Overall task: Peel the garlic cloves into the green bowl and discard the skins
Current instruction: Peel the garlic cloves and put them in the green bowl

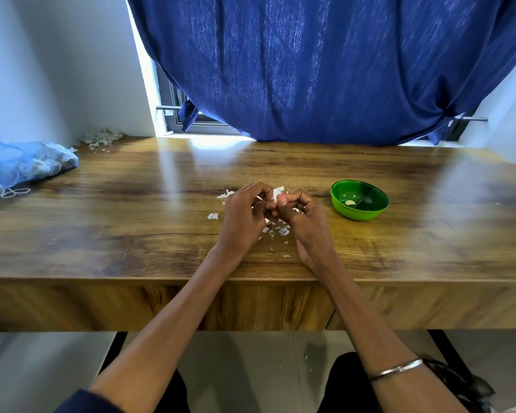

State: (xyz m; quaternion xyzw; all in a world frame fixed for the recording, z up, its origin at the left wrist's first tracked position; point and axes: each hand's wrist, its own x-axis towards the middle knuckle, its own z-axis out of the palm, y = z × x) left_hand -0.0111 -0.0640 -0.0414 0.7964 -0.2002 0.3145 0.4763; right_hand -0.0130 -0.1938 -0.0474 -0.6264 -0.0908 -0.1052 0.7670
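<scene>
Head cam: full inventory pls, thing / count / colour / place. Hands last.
table: 1, brown wood grain, fills the middle of the view
green bowl: 1, green, on the table right of the hands
peeled clove: 1 clearly visible, pale, inside the bowl
garlic skins: many scraps, white, on the table under and around the hands
mesh bag: 1, blue, far left of the table, pale lumps inside
skin pile: 1 heap, pale, far left corner by the wall
curtain: 1, dark blue, behind the table over the window
bangle: 1, silver, right forearm
left hand: fingers curled, pinching a garlic piece together with the right hand
</scene>
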